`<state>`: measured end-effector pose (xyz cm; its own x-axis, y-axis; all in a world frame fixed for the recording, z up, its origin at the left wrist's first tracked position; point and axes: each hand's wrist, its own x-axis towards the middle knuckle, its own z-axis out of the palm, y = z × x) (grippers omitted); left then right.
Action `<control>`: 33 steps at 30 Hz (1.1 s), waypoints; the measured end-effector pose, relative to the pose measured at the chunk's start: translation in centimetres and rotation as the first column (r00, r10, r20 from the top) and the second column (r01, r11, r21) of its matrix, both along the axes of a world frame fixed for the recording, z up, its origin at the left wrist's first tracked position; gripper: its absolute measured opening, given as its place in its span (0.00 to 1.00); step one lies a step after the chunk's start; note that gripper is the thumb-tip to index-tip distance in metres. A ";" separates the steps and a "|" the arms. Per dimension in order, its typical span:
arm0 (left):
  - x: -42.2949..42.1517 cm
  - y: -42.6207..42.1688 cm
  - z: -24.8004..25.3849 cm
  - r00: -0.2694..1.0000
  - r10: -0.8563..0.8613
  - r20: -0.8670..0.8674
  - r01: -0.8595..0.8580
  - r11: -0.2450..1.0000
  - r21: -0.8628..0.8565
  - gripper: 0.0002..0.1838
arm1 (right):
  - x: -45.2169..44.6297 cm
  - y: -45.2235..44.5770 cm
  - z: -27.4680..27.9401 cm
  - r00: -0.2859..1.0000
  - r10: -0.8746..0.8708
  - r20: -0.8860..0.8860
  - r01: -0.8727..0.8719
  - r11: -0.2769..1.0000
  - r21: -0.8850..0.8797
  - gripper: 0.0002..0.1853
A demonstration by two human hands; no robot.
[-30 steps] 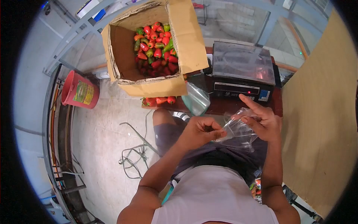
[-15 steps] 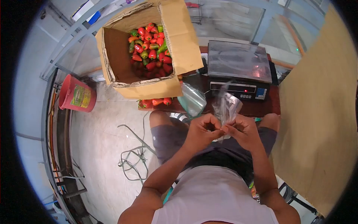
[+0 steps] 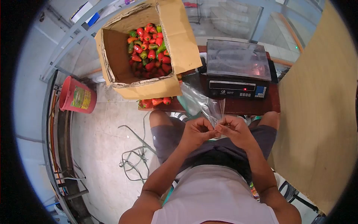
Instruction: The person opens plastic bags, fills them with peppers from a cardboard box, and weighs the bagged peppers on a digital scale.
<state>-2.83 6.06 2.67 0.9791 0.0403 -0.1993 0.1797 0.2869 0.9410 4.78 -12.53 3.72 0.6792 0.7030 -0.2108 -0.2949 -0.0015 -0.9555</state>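
A clear plastic bag [image 3: 214, 111] is pinched at its near end between my two hands, above my lap. My left hand [image 3: 198, 131] has thumb and forefinger closed on it. Close against the left fingertips, my right hand [image 3: 235, 128] pinches the same edge. The rest of the bag stretches away toward the low table. Behind it, a digital scale [image 3: 238, 67] with a metal pan stands on the table. To the left of the scale, an open cardboard box [image 3: 147, 89] contains many red and green peppers [image 3: 151, 54].
Several red peppers [image 3: 156, 101] lie on the dark red table [image 3: 257, 107] beside the box. A pink bucket [image 3: 77, 95] stands on the floor at left, near tangled green straps [image 3: 134, 160]. A wooden board [image 3: 317, 112] rises at right.
The bag's far part has swung left, from upright before the scale to slanting toward the box. Both hands have shifted slightly left, still pinching it.
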 end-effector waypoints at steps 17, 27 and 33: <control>0.0 0.3 -2.2 0.947 0.245 -0.209 -0.322 0.727 -0.606 0.06 | 0.6 -0.9 -4.1 0.890 -0.055 -0.453 0.279 0.851 0.444 0.08; 0.6 -0.8 -6.5 0.952 0.296 0.075 -0.302 0.874 0.380 0.13 | 1.2 0.3 -5.6 0.740 -0.479 0.472 0.519 0.853 0.052 0.10; 1.5 0.1 -6.9 0.936 0.167 -0.311 -0.338 0.679 -0.652 0.07 | -0.8 -0.3 -3.5 0.888 -0.216 -0.407 0.302 0.940 0.160 0.13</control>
<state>-1.36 6.21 -4.23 0.8821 0.0481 -0.4685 0.1677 0.8975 0.4080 4.02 -12.79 0.27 0.7422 0.5697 -0.3530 -0.5943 0.3158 -0.7397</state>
